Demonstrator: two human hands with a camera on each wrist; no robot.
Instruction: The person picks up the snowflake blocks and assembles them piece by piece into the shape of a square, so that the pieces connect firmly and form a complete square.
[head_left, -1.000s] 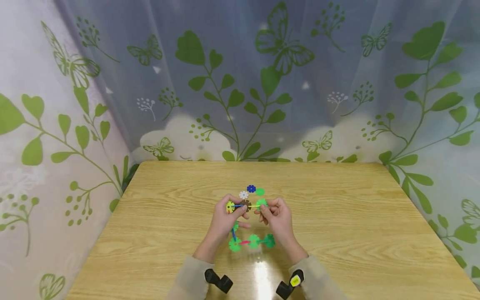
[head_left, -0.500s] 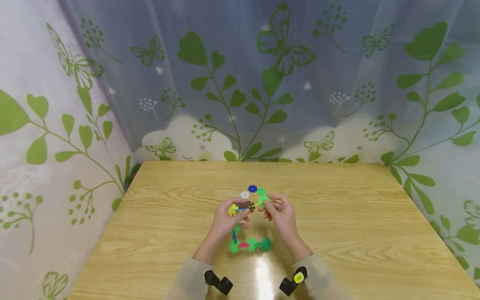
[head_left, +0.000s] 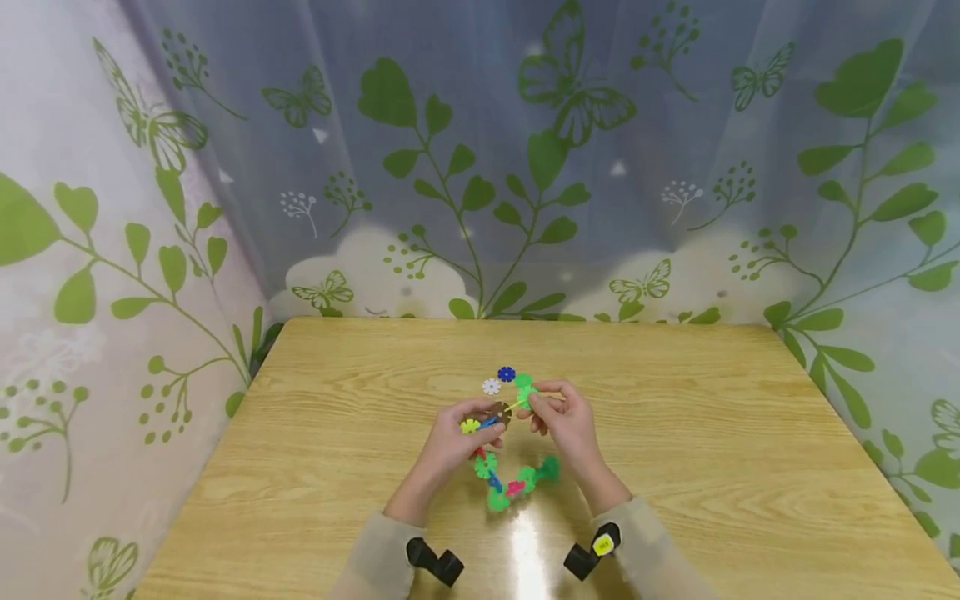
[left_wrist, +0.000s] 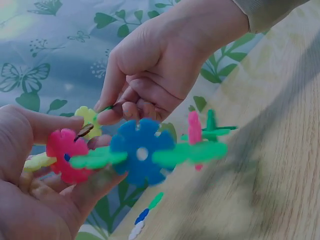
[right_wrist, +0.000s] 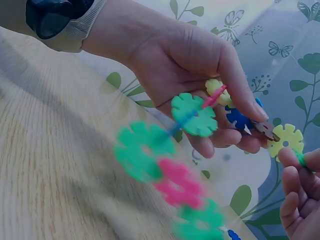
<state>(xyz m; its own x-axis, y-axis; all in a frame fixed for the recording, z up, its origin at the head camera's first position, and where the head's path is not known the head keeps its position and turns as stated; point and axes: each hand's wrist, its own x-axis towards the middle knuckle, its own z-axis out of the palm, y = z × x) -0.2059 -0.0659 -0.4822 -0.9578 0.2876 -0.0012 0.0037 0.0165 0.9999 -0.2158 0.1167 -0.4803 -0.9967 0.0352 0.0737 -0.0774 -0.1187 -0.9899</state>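
Both hands hold one chain of slotted plastic flower discs above the table. My left hand [head_left: 452,440] pinches it by a brown disc [right_wrist: 265,131], thumb on one side and fingers behind. My right hand [head_left: 567,423] pinches a green disc [head_left: 524,397] at the chain's end. Between the two hands sits a yellow disc [right_wrist: 286,139], joined to the brown one. Below the left hand hangs the rest of the chain, with pink [left_wrist: 59,142], blue [left_wrist: 142,174] and green discs [head_left: 486,465]; its dark green tail [head_left: 550,468] is blurred.
Just beyond the hands, a white disc [head_left: 491,387], a dark blue disc [head_left: 507,374] and another green disc [head_left: 522,380] lie on the wooden table [head_left: 675,417]. A leaf-patterned curtain [head_left: 480,167] rises behind the far edge.
The hanging part of the chain has swung, its tail moving right and up. My right hand has shifted slightly right and up, and the stretch between the hands now slants.
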